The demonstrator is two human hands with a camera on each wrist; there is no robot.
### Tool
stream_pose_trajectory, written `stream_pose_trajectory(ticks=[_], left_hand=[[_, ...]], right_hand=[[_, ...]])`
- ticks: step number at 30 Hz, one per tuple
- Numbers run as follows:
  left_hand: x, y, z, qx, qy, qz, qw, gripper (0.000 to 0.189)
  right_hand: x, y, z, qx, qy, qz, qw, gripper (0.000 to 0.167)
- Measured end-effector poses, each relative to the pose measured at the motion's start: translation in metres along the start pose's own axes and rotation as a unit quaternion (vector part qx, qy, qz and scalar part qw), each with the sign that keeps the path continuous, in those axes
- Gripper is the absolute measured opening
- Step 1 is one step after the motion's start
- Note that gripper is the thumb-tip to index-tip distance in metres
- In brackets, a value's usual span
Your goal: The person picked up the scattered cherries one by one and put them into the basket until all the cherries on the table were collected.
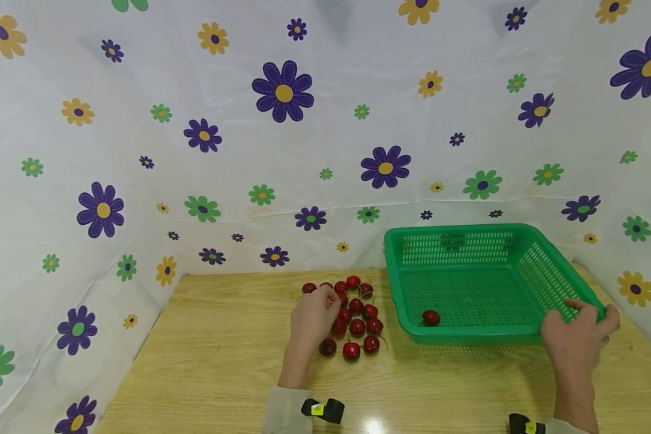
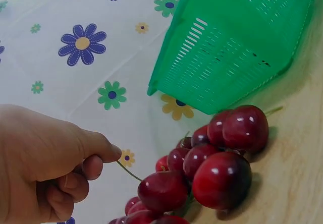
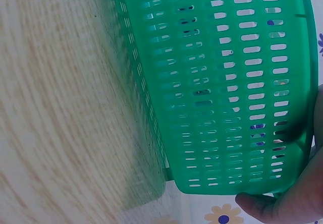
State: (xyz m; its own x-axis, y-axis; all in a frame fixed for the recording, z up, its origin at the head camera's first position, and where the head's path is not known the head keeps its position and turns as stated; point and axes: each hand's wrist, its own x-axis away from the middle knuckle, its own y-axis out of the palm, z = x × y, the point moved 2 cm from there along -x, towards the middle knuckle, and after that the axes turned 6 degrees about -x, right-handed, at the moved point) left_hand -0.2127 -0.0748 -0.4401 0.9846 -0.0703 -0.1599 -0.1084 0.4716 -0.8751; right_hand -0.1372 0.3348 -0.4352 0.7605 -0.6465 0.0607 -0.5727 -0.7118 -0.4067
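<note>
With our left hand point(image 1: 314, 316) we pinch the thin stem point(image 2: 130, 170) of a cherry point(image 2: 162, 191) between thumb and forefinger, the other fingers curled in towards the palm. We judge the stem makes a handy grip, since it keeps our fingers off the smooth, round fruit; we cannot tell whether that cherry hangs free or leans on its neighbours. It is at the loose cluster of cherries point(image 1: 356, 327) on the table point(image 1: 211, 349), just left of the green basket point(image 1: 477, 336), a nearness that probably keeps the reach between them short. With our right hand point(image 1: 575, 337) we hold the basket's rim at its near right corner, fingers bent over the edge, most likely to steady it. The basket is on the right of the table, its open top facing up, and a lone cherry point(image 1: 431, 317) lies inside by the near left corner. Behind it all, we have a flowered cloth point(image 1: 336, 72) along the far side
</note>
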Motion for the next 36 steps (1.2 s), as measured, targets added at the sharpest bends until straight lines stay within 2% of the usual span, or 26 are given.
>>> stream_pose_trajectory(ticks=[8, 18, 30, 36], left_hand=[[0.004, -0.009, 0.008, 0.016, 0.007, 0.015, 0.9997, 0.008], [0.006, -0.013, 0.014, 0.024, 0.001, 0.025, 0.9994, 0.011], [0.012, -0.018, 0.024, 0.117, 0.014, 0.024, 0.9927, 0.008], [0.015, -0.027, 0.035, 0.167, 0.045, 0.058, 0.9833, 0.006]], right_hand=[[0.0, -0.001, 0.002, 0.006, 0.002, 0.0, 1.0, 0.059], [-0.002, -0.002, 0.003, 0.009, 0.006, 0.0, 0.9999, 0.058], [-0.002, -0.001, 0.003, 0.013, 0.006, -0.003, 0.9999, 0.059], [-0.002, -0.001, 0.002, 0.009, -0.003, 0.003, 0.9999, 0.059]])
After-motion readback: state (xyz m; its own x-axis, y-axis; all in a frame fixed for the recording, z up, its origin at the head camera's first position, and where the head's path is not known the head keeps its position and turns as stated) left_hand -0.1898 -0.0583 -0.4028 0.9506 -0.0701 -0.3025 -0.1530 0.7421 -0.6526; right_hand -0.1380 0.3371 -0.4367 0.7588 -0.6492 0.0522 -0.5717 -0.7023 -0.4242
